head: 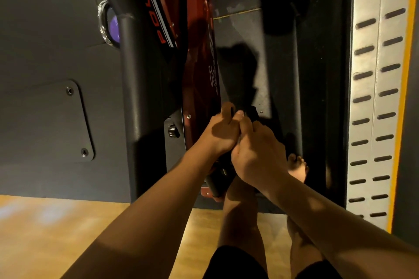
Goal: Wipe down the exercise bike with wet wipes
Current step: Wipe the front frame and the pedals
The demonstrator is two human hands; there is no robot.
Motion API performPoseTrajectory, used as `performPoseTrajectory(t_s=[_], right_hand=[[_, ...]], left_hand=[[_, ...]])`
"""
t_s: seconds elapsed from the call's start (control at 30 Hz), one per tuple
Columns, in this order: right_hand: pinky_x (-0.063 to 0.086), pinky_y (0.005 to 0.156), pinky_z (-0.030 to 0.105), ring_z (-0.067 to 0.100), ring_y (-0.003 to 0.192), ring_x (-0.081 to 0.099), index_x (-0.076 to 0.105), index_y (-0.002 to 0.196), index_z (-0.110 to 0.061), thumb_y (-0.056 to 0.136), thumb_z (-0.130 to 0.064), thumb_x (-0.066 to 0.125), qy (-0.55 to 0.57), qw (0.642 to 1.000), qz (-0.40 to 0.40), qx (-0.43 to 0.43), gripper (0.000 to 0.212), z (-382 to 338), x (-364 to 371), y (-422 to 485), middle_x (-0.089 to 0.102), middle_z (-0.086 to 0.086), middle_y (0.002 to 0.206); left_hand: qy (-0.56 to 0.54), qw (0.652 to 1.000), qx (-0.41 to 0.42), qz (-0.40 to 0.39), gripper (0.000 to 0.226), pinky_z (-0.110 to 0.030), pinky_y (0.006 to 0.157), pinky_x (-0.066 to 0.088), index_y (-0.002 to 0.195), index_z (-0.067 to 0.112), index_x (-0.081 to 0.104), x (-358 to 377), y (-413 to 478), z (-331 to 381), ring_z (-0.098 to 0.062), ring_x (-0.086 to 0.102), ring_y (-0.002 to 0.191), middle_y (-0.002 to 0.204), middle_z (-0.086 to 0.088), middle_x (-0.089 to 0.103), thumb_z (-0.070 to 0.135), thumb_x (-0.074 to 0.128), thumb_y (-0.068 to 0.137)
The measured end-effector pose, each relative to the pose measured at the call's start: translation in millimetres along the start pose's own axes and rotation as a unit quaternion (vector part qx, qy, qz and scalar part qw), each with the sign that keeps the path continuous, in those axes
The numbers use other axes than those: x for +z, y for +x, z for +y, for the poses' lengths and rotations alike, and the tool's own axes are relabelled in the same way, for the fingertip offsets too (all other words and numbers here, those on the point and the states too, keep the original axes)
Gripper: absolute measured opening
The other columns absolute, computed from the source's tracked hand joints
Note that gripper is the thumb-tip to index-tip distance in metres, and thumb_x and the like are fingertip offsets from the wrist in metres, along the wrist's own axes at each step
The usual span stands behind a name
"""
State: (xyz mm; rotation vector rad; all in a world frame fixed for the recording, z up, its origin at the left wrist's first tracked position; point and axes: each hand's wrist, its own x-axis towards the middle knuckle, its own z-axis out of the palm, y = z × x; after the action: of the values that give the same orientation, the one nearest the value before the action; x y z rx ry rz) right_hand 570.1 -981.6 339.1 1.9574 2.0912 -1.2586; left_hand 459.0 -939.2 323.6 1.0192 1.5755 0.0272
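The exercise bike (156, 13) is viewed from above, standing on a dark mat (247, 29) whose near edge meets the wooden floor (68, 233). Its red cover (199, 79) is seen as a long narrow panel. The long axis runs from just ahead of the hands up and away toward the far edge of the mat, leaning slightly left, with a black tube (131, 75) alongside on the left. Both hands are held together at the near, low end of that cover. The left hand (221, 133) is curled with thumb raised, touching or just beside the red edge. The right hand (258, 156) is curled against it on the outer side, farther from the cover. A dark object (252, 112) is gripped between them and juts past the fingertips. Whether it is a pedal part or a pack of wipes cannot be told, and no wipe is seen. Judgement: the surface still to be wiped lies forward of the hands along the cover's length, so a stroke would be run away from the body. The left hand is the nearer for it.
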Motion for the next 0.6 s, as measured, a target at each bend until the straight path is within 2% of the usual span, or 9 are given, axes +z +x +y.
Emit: performPoseTrajectory(t_s=[0.07,0.13,0.2,0.3,0.37,0.43,0.5,0.53,0.6], right_hand=[[0.052,0.067,0.039,0.036,0.106,0.057,0.038,0.138,-0.017,0.084,-0.033,0.036,0.011,1.000,0.013,0.006,0.056,2,10,-10,0.059,0.011,0.107],[0.052,0.062,0.035,0.040,0.102,0.060,0.042,0.123,-0.017,0.079,-0.031,0.035,0.009,0.999,0.035,0.003,0.046,7,23,-18,0.060,0.013,0.102],[0.043,0.061,0.024,0.037,0.096,0.062,0.043,0.114,-0.016,0.078,-0.031,0.034,-0.011,0.999,0.037,-0.007,0.040,14,33,-29,0.061,0.017,0.103],[0.038,0.065,0.021,0.032,0.084,0.060,0.048,0.100,-0.015,0.079,-0.027,0.040,0.004,0.998,0.057,-0.017,0.026,23,48,-47,0.060,0.016,0.095],[0.043,0.059,0.026,0.027,0.071,0.056,0.047,0.095,-0.016,0.077,-0.027,0.042,0.014,0.997,0.076,-0.023,0.021,30,59,-57,0.058,0.010,0.082],[0.048,0.057,0.031,0.027,0.068,0.057,0.046,0.096,-0.016,0.077,-0.029,0.047,0.021,0.996,0.080,-0.029,0.024,38,73,-68,0.060,0.008,0.077],[0.050,0.058,0.032,0.025,0.065,0.060,0.046,0.098,-0.017,0.075,-0.031,0.055,0.030,0.999,0.039,-0.023,0.028,43,79,-74,0.061,0.006,0.075],[0.050,0.057,0.031,0.023,0.063,0.061,0.046,0.098,-0.019,0.075,-0.032,0.053,0.047,0.998,0.019,-0.026,0.027,49,84,-76,0.062,0.005,0.073],[0.048,0.058,0.025,0.019,0.064,0.063,0.049,0.101,-0.021,0.080,-0.034,0.046,0.083,0.996,-0.027,-0.018,0.025,59,87,-74,0.064,0.001,0.078]], left_hand=[[-0.030,0.999,0.022,0.009,0.019,-0.025,0.061,0.043,0.090,0.027,0.047,7,-9,-5,-0.015,0.057,0.073,0.088,-0.001,0.057,0.024,0.037,0.106],[-0.040,0.998,0.040,0.028,0.025,-0.023,0.061,0.044,0.085,0.037,0.039,15,-16,-12,-0.016,0.058,0.077,0.091,-0.003,0.059,0.023,0.040,0.105],[-0.008,0.998,0.044,0.041,0.024,-0.017,0.067,0.043,0.087,0.044,0.039,24,-24,-20,-0.008,0.057,0.085,0.097,0.012,0.052,0.026,0.043,0.102],[-0.030,0.996,0.045,0.071,0.021,-0.012,0.074,0.044,0.099,0.053,0.042,41,-34,-36,0.000,0.056,0.093,0.101,0.019,0.052,0.032,0.045,0.102],[-0.022,0.994,0.058,0.095,0.018,-0.010,0.077,0.045,0.117,0.046,0.043,54,-40,-50,0.006,0.056,0.095,0.105,0.020,0.054,0.035,0.043,0.103],[0.010,0.992,0.068,0.104,0.029,-0.018,0.084,0.048,0.131,0.036,0.041,67,-43,-65,0.006,0.056,0.101,0.114,0.016,0.055,0.039,0.041,0.102],[0.026,0.991,0.074,0.109,0.034,-0.022,0.092,0.049,0.134,0.042,0.034,80,-45,-80,0.004,0.055,0.109,0.122,0.016,0.054,0.045,0.038,0.100],[0.030,0.991,0.070,0.106,0.036,-0.021,0.096,0.047,0.135,0.045,0.032,86,-44,-87,0.005,0.053,0.113,0.125,0.018,0.053,0.046,0.037,0.099],[0.075,0.990,0.066,0.101,0.041,-0.015,0.101,0.041,0.141,0.038,0.032,97,-44,-96,0.006,0.049,0.118,0.128,0.019,0.049,0.045,0.035,0.100]])
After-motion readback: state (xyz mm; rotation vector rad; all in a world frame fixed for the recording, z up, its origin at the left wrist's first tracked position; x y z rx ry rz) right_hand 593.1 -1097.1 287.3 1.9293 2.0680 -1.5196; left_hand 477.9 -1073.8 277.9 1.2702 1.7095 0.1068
